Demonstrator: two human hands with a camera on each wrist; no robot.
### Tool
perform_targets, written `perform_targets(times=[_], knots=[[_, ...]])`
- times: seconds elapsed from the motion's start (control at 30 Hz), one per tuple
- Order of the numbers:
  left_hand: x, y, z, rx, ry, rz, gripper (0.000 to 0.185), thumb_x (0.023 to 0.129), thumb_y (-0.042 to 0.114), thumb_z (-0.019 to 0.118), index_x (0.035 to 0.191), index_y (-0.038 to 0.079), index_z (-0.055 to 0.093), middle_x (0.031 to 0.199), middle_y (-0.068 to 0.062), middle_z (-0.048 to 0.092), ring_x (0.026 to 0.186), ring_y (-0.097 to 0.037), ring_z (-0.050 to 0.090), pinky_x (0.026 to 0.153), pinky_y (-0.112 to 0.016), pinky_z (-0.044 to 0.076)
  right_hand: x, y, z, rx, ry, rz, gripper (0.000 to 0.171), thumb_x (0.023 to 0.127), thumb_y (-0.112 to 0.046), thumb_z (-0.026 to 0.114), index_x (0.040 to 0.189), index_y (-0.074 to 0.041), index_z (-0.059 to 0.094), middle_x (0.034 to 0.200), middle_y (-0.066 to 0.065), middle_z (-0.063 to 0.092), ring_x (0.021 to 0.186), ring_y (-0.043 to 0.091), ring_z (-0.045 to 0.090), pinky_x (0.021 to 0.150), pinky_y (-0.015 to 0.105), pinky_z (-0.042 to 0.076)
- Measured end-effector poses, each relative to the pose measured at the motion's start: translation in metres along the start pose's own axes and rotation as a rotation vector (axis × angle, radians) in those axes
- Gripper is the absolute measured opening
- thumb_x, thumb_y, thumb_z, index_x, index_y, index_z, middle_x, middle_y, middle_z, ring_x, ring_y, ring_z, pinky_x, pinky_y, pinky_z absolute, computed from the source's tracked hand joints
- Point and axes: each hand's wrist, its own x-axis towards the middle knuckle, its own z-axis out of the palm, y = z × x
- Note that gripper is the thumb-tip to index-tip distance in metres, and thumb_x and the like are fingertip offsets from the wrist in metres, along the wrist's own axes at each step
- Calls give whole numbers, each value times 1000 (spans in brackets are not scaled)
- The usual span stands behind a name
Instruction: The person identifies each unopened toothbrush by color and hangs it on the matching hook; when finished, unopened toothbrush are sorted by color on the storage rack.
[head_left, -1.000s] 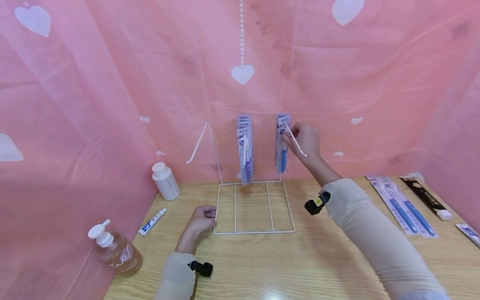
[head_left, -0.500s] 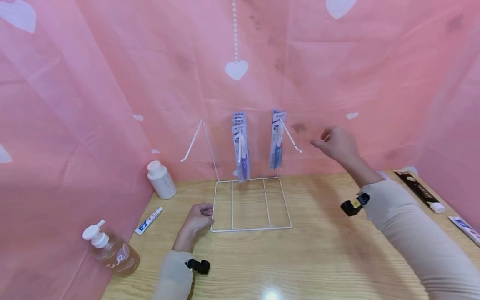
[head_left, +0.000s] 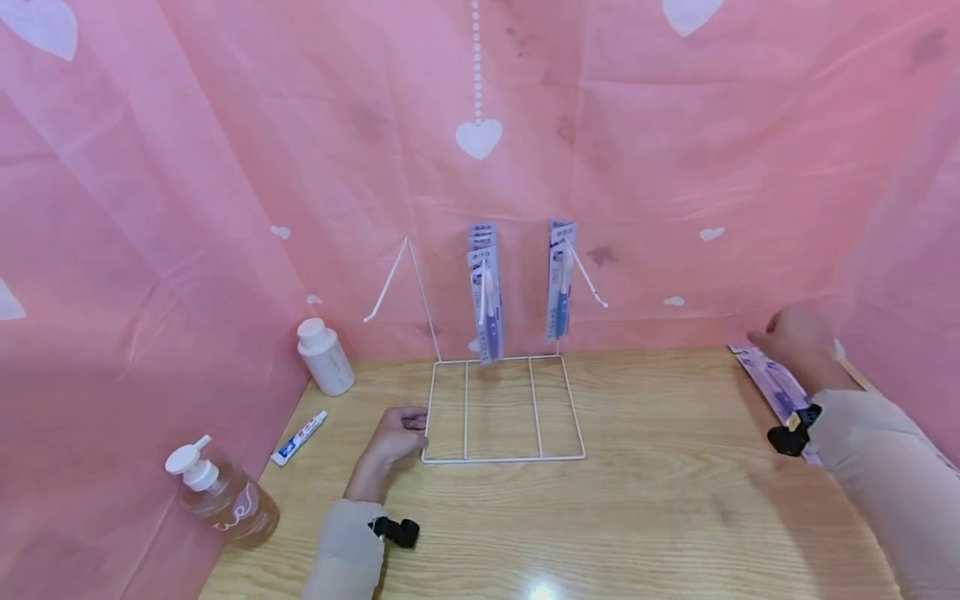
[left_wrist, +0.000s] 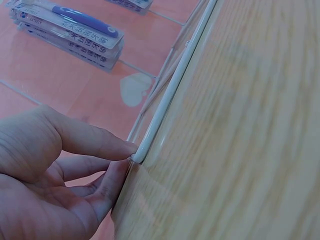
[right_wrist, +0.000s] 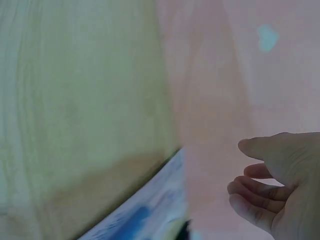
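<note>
My left hand (head_left: 393, 435) is at the front left corner of a white wire display rack (head_left: 502, 459). In the left wrist view, its thumb and fingers pinch the end of the rack's base wire (left_wrist: 172, 85). Packaged toothbrushes hang on two of the rack's hooks: a purple-handled bunch (head_left: 487, 312) in the middle and a blue-handled bunch (head_left: 561, 287) on the right. My right hand (head_left: 802, 337) hovers over packaged toothbrushes (head_left: 759, 372) lying at the table's far right. The right wrist view shows its fingers (right_wrist: 257, 210) loosely bent and holding nothing, apart from the blurred package (right_wrist: 145, 215).
The rack's left hook (head_left: 386, 279) carries nothing. On the left of the wooden table (head_left: 600, 525) stand a white bottle (head_left: 326, 358) and an amber pump bottle (head_left: 232, 504), with a small toothpaste tube (head_left: 298, 438) between them. Pink cloth (head_left: 637, 150) hangs behind.
My right hand has let go of the blue-handled toothbrush pack at the right hook and travelled right, over the packs on the table. The left hand keeps its place on the rack.
</note>
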Motion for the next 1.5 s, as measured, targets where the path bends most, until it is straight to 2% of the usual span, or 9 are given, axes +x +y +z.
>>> perform_targets(times=[0.2,0.3,0.5,0.7,0.9,1.07,1.2,1.37,1.5], knots=[[2,-1,1,-5,-5,1,58,63,-19,65,121,-13,62,100,-15,64,92,-24,61,76,-27,53,-1,34,29,9,6,1,43,89,-21,57,52,-14,37,50,-6,30,44,14,33,42,29,27],[3,-1,1,0,-6,6,58,63,-18,65,121,-13,62,100,-15,64,92,-24,61,77,-28,53,-1,43,40,8,-35,46,39,90,-23,55,55,-14,38,52,-3,34,46,18,39,41,32,31],[3,-2,1,-4,3,4,59,62,-19,65,120,-12,63,99,-15,65,90,-23,61,77,-29,53,4,49,57,-33,-88,66,36,91,-24,52,60,-10,43,61,10,48,55,28,49,44,39,41],[3,0,-2,-20,-8,7,60,61,-19,65,120,-13,62,100,-16,64,91,-24,61,77,-29,53,3,45,59,-68,-79,114,36,91,-25,49,58,-10,42,62,13,50,56,29,51,42,40,43],[3,0,-2,-20,-9,13,60,62,-19,64,121,-13,62,99,-15,64,90,-24,60,76,-30,53,4,42,59,-46,-87,112,26,86,-13,46,59,-9,45,62,12,51,56,29,50,43,40,42],[0,0,1,-26,-6,26,60,60,-20,63,120,-14,62,97,-16,63,88,-23,60,75,-28,53,2,38,48,-53,-37,13,21,83,-9,52,63,-3,50,60,14,52,54,31,50,43,41,41],[0,0,1,-34,-4,33,60,59,-20,62,119,-16,61,96,-17,63,88,-24,60,74,-27,52,0,28,30,-41,-16,-11,21,85,-10,52,67,1,50,59,13,53,50,28,52,41,40,43],[0,1,0,-36,-1,25,59,61,-21,62,120,-16,61,98,-17,64,89,-24,60,74,-26,52,-4,-3,0,-21,105,-54,27,87,-13,45,63,-2,45,54,9,49,44,24,49,38,37,39],[0,0,0,-43,-6,21,60,60,-21,62,120,-15,61,98,-16,64,89,-23,60,74,-26,53,-12,-36,-24,24,182,-72,32,93,-17,45,71,6,51,55,12,52,43,23,50,37,37,40]])
